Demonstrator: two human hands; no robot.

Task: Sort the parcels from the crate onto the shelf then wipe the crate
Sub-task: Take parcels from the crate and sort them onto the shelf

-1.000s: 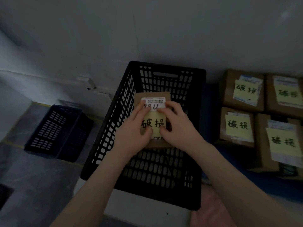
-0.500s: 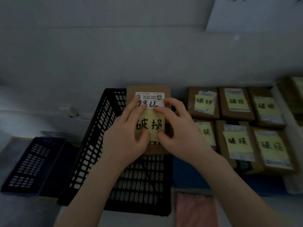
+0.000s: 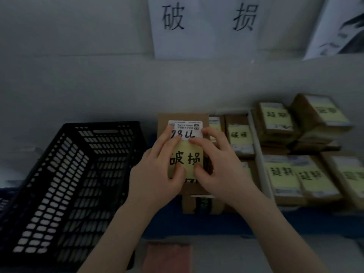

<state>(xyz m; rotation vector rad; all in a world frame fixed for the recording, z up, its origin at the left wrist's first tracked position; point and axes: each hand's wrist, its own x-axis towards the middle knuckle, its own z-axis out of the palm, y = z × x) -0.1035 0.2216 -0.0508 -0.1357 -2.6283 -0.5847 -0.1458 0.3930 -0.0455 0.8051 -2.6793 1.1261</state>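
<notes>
At far left, a black slatted crate (image 3: 74,184) stands open; no parcel shows in the part of it that is visible. A second ago the parcel (image 3: 183,117) hung over this crate; now it is clear of the crate's right wall.

The left hand (image 3: 157,174) grips the brown cardboard parcel's left side, fingers laid across its top face and thumb pressed on its yellow note (image 3: 186,160). The note bears two handwritten characters, and a white label (image 3: 186,128) sits above it. The right hand (image 3: 220,168) mirrors the left, clasping the right side with its thumb on the note.

The parcel sits over another box (image 3: 202,205) on the blue shelf (image 3: 295,223); whether the two touch cannot be told. Just to its right lie shelved parcels (image 3: 239,136) with matching notes, and a wall sign (image 3: 208,18) above shows the same characters. Past a white divider (image 3: 256,154), other boxes (image 3: 283,178) carry a different note. A pink cloth (image 3: 167,257) lies at the bottom edge.

The carry looks nearly complete: the parcel seems to have reached its matching section, with setting down next and wiping to follow.
</notes>
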